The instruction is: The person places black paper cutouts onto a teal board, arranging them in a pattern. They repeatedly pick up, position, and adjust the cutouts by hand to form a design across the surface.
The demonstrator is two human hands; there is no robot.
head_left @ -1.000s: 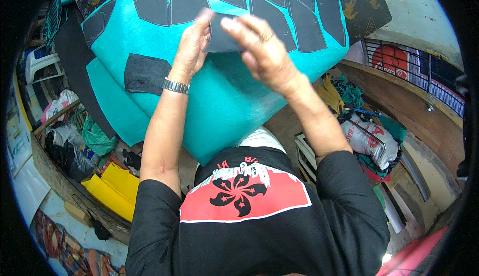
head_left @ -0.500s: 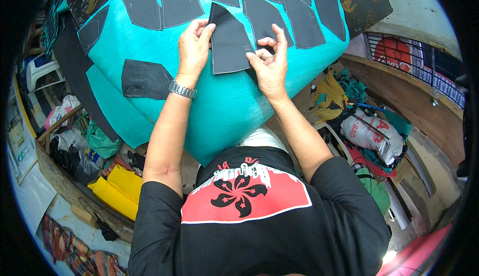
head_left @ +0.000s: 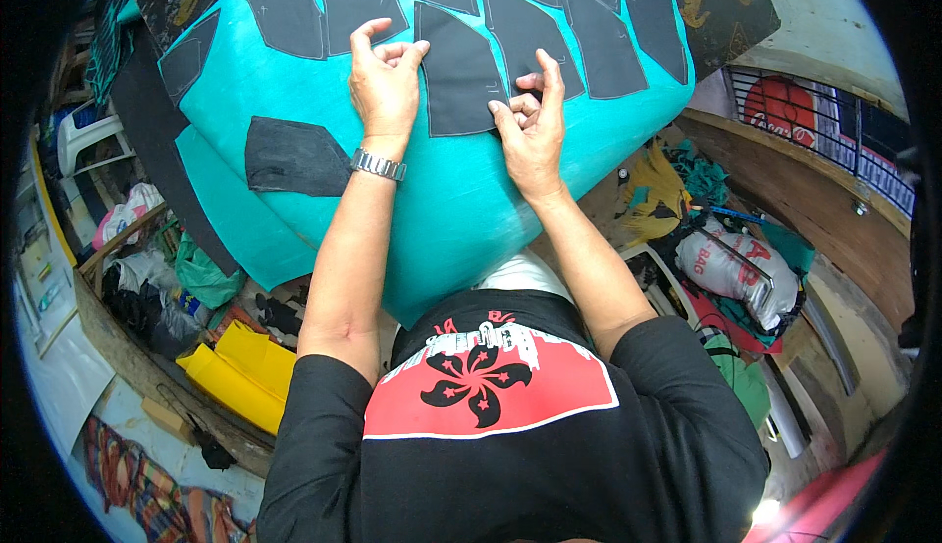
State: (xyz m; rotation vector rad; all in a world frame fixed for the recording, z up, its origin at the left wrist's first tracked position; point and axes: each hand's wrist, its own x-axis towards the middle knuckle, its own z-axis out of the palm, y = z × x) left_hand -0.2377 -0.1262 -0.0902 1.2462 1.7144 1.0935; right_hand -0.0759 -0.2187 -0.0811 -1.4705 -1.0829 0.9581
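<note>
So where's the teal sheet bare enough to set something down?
The teal sheet is bare below the dark panel between the left hand and the right hand, and between the loose dark piece and the upper panels. Those crowd its far side, leaving slim gaps.

dark grey panel (head_left: 456,77) | angular, pale edge line, small pale marks | flat, unfolded | over middle of teal sheet (head_left: 432,214), tapered end toward sheet's far edge

Room between forearms (head_left: 350,258) over teal sheet (head_left: 442,209); dark panel (head_left: 459,62) ahead.
</note>
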